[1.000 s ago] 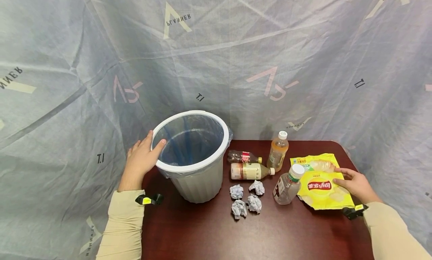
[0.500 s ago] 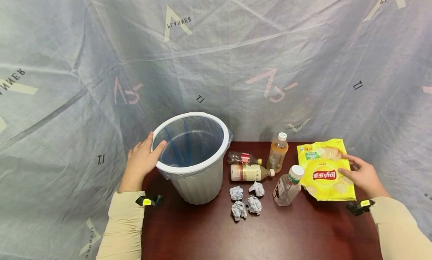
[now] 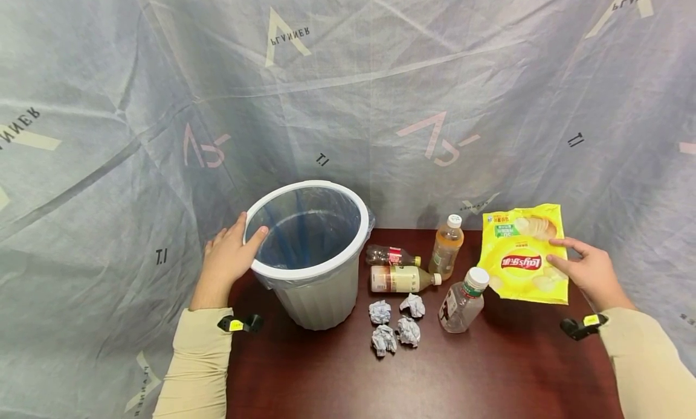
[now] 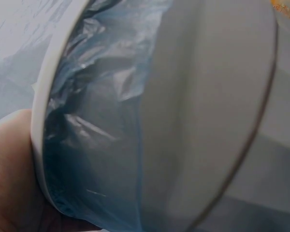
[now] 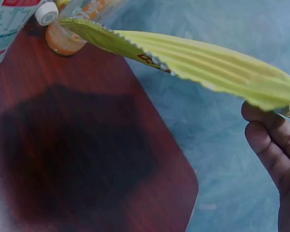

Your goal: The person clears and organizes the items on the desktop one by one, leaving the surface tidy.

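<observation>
My right hand [image 3: 591, 274] pinches the right edge of a yellow Lay's chip bag [image 3: 522, 253], thumb on the printed face. The right wrist view shows the chip bag [image 5: 208, 63] edge-on, raised over the table with a dark shadow beneath it. On the left, my left hand [image 3: 227, 259] grips the rim of a grey trash can [image 3: 321, 304], thumb over the white rim and fingers outside. A clear plastic liner [image 4: 96, 130] hangs over the can's rim in the left wrist view.
Near the bag stand a clear white-capped bottle [image 3: 462, 304] and an orange-tinted bottle [image 3: 447, 250]. Two bottles lie beside the can, a cola bottle [image 3: 391, 255] and a cream-labelled bottle [image 3: 402, 279]. Several crumpled paper balls [image 3: 409, 332] sit in front. Grey sheeting [image 3: 348, 105] hangs behind the table.
My right hand has lifted the chip bag off the table, moving it up and slightly right. My left hand has stayed on the trash can's rim.
</observation>
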A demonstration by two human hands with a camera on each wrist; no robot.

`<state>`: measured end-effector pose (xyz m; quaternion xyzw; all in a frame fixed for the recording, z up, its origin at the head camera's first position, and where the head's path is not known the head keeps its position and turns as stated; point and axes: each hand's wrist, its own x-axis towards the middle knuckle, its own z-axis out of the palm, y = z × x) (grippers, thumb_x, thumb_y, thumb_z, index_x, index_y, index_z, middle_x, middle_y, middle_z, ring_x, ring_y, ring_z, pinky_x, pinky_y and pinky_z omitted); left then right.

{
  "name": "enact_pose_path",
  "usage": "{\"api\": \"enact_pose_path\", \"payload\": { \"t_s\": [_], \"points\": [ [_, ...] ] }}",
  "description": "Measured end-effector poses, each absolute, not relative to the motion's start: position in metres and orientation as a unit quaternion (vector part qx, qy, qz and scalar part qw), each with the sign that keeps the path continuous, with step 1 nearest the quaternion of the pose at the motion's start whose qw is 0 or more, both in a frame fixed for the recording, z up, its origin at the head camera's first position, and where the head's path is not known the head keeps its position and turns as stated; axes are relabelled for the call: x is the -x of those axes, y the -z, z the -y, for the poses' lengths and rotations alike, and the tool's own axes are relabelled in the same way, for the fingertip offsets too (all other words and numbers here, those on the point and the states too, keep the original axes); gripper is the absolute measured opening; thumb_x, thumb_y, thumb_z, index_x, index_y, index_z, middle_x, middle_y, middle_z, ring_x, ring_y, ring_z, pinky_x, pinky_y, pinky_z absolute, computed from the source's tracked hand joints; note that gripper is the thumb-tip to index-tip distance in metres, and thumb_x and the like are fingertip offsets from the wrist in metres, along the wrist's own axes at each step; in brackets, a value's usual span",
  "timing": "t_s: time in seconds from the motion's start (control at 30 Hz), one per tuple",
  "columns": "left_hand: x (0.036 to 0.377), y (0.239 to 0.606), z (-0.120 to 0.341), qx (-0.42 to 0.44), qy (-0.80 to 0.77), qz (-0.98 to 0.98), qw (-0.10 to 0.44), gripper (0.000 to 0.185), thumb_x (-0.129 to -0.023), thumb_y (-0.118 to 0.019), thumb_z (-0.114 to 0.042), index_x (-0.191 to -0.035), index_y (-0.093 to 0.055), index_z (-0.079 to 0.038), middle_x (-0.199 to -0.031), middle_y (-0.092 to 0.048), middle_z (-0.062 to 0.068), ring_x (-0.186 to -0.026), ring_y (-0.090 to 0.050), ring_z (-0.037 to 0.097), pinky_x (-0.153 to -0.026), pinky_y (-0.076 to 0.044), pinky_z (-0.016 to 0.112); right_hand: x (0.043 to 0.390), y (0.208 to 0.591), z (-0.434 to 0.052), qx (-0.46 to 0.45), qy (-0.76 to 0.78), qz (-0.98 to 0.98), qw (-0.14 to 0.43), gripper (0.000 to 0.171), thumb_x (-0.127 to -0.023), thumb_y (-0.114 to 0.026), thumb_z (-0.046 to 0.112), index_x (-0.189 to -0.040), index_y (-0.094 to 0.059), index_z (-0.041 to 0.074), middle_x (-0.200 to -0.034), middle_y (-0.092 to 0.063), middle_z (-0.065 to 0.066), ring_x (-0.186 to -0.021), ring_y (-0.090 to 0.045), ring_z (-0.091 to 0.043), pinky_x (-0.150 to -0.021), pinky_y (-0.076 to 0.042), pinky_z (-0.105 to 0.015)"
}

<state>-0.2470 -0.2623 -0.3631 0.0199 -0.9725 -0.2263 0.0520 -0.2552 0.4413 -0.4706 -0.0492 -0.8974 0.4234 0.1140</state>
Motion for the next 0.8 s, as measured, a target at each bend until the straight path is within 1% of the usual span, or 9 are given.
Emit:
{"api": "enact_pose_path", "payload": {
  "t_s": [0.03, 0.1, 0.17, 0.23, 0.27, 0.4, 0.6, 0.7, 0.8],
  "points": [
    [0.247, 0.363, 0.262, -0.019, 0.226, 0.973, 0.053, 0.094, -0.099, -0.029, -0.073, -0.163, -0.012, -0.007, -0.160, -0.026, 0.030, -0.146, -0.016, 0.058, -0.113, -0.003, 0.074, 0.256, 0.468, -0.440, 0.048, -0.422, 0.898, 0.119, 0.058, -0.091, -0.076, 0.036, -0.137, -0.061, 0.006, -0.103, -0.064, 0.022, -0.069, -0.066, 0.000, -0.054, -0.053, -0.026],
    [0.247, 0.363, 0.262, -0.019, 0.226, 0.973, 0.053, 0.093, -0.099, -0.029, -0.073, -0.163, -0.012, -0.007, -0.160, -0.026, 0.030, -0.146, -0.016, 0.058, -0.113, -0.003, 0.074, 0.257, 0.463, -0.438, 0.046, -0.399, 0.906, 0.134, 0.057, -0.091, -0.076, 0.038, -0.137, -0.063, 0.008, -0.124, -0.065, 0.011, -0.073, -0.060, 0.011, -0.055, -0.051, -0.022],
    [0.247, 0.363, 0.262, -0.018, 0.226, 0.973, 0.053, 0.093, -0.099, -0.029, -0.072, -0.163, -0.013, -0.007, -0.160, -0.026, 0.030, -0.146, -0.016, 0.059, -0.113, -0.003, 0.074, 0.258, 0.455, -0.435, 0.042, -0.381, 0.912, 0.143, 0.058, -0.091, -0.075, 0.040, -0.137, -0.063, 0.008, -0.145, -0.056, -0.004, -0.078, -0.052, 0.019, -0.058, -0.049, -0.016],
    [0.247, 0.363, 0.262, -0.018, 0.226, 0.973, 0.051, 0.093, -0.099, -0.030, -0.072, -0.163, -0.012, -0.007, -0.160, -0.026, 0.030, -0.146, -0.015, 0.058, -0.113, -0.003, 0.074, 0.259, 0.447, -0.431, 0.037, -0.373, 0.915, 0.150, 0.058, -0.092, -0.074, 0.041, -0.138, -0.063, 0.008, -0.155, -0.044, -0.018, -0.082, -0.045, 0.023, -0.061, -0.048, -0.011],
    [0.247, 0.363, 0.262, -0.018, 0.227, 0.973, 0.050, 0.093, -0.099, -0.030, -0.072, -0.163, -0.012, -0.007, -0.160, -0.026, 0.030, -0.146, -0.015, 0.058, -0.113, -0.003, 0.074, 0.260, 0.443, -0.429, 0.033, -0.372, 0.915, 0.154, 0.058, -0.092, -0.074, 0.040, -0.138, -0.063, 0.008, -0.155, -0.042, -0.023, -0.083, -0.043, 0.023, -0.062, -0.048, -0.009],
    [0.246, 0.362, 0.263, -0.018, 0.224, 0.973, 0.048, 0.094, -0.099, -0.030, -0.073, -0.163, -0.012, -0.007, -0.160, -0.026, 0.031, -0.145, -0.016, 0.059, -0.113, -0.004, 0.075, 0.264, 0.422, -0.419, 0.017, -0.378, 0.909, 0.177, 0.055, -0.093, -0.074, 0.036, -0.140, -0.062, 0.010, -0.156, -0.040, -0.024, -0.083, -0.043, 0.024, -0.064, -0.045, -0.004],
    [0.246, 0.362, 0.263, -0.017, 0.221, 0.974, 0.046, 0.095, -0.098, -0.030, -0.074, -0.163, -0.011, -0.007, -0.160, -0.026, 0.031, -0.146, -0.015, 0.059, -0.113, -0.004, 0.075, 0.272, 0.390, -0.405, -0.009, -0.380, 0.898, 0.221, 0.053, -0.092, -0.075, 0.027, -0.141, -0.062, 0.010, -0.155, -0.042, -0.022, -0.079, -0.049, 0.025, -0.061, -0.044, -0.004],
    [0.247, 0.363, 0.263, -0.017, 0.222, 0.974, 0.048, 0.096, -0.097, -0.029, -0.075, -0.163, -0.011, -0.007, -0.160, -0.025, 0.030, -0.146, -0.015, 0.058, -0.113, -0.003, 0.075, 0.277, 0.377, -0.398, -0.017, -0.381, 0.894, 0.235, 0.053, -0.092, -0.076, 0.025, -0.141, -0.062, 0.010, -0.155, -0.044, -0.019, -0.078, -0.051, 0.024, -0.060, -0.045, -0.005],
    [0.248, 0.364, 0.263, -0.015, 0.222, 0.974, 0.048, 0.097, -0.097, -0.028, -0.076, -0.163, -0.010, -0.007, -0.161, -0.025, 0.030, -0.146, -0.014, 0.058, -0.112, -0.002, 0.075, 0.280, 0.366, -0.391, -0.028, -0.378, 0.891, 0.249, 0.052, -0.092, -0.076, 0.023, -0.141, -0.062, 0.011, -0.155, -0.046, -0.014, -0.078, -0.052, 0.023, -0.055, -0.044, -0.008]
  ]
}}
